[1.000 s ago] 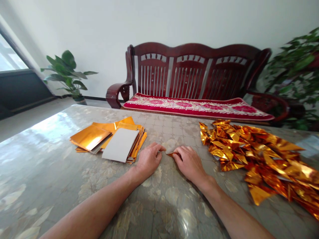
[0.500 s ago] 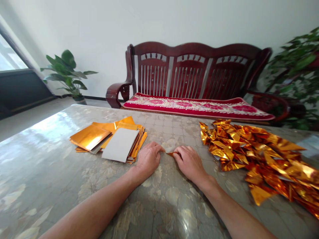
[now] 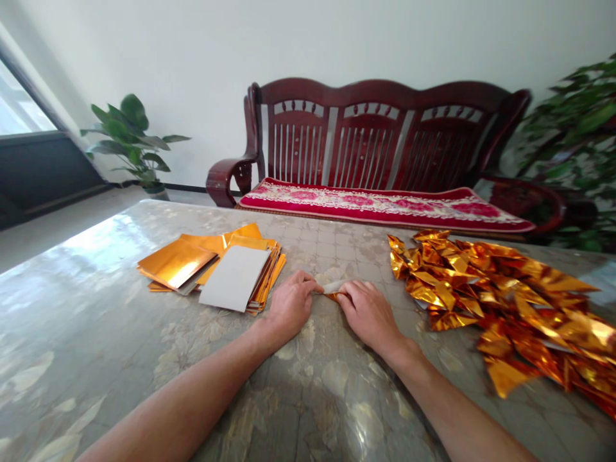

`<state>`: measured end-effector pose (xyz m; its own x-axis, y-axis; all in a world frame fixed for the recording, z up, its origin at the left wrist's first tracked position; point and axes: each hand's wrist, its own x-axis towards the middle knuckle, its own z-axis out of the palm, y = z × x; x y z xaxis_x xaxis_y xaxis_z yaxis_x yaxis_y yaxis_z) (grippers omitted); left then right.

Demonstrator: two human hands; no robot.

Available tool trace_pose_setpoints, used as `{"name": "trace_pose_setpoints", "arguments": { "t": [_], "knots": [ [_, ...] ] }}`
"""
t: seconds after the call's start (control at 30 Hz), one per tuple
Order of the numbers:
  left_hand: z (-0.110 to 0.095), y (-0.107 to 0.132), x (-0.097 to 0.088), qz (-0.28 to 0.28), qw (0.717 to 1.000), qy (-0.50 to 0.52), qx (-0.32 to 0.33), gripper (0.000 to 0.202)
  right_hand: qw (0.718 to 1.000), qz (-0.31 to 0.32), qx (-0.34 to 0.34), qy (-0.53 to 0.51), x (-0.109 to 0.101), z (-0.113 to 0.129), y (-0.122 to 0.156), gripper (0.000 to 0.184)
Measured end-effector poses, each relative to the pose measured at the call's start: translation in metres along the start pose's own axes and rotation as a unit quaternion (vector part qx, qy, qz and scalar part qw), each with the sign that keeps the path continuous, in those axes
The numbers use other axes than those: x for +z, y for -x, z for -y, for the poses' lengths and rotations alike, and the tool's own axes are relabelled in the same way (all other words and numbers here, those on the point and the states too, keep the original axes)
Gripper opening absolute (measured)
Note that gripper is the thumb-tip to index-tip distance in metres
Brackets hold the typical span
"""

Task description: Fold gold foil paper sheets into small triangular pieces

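Foil paper [image 3: 332, 288] sits part-folded mid-frame, pinched by left hand [image 3: 292, 300] and right hand [image 3: 369, 314]; unfolded sheets [image 3: 235, 278] lie centre-left, folded pieces [image 3: 505, 301] heaped right.

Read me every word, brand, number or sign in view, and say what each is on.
None readable: no lettering shows on the stacked sheets, gold pieces or table.
The seat cover shows only a floral pattern.
The paper at the right hand is partly covered.
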<state>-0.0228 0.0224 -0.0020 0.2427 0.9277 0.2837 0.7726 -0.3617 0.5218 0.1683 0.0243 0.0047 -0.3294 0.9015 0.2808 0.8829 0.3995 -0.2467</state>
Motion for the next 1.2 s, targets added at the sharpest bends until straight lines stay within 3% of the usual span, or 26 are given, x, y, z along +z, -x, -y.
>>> {"name": "trace_pose_setpoints", "arguments": {
  "t": [0.47,1.2],
  "knots": [
    [-0.0041,-0.0007,-0.0027,-0.021,0.998,-0.032,-0.040,0.031,1.000,0.007,0.000,-0.006,-0.0010,-0.0004,-0.0011,0.020],
    [-0.0046,0.0009,-0.0005,-0.019,0.999,-0.022,-0.028,0.038,1.000,0.001,0.000,-0.005,-0.0007,-0.0002,-0.0004,0.020]
  ]
}}
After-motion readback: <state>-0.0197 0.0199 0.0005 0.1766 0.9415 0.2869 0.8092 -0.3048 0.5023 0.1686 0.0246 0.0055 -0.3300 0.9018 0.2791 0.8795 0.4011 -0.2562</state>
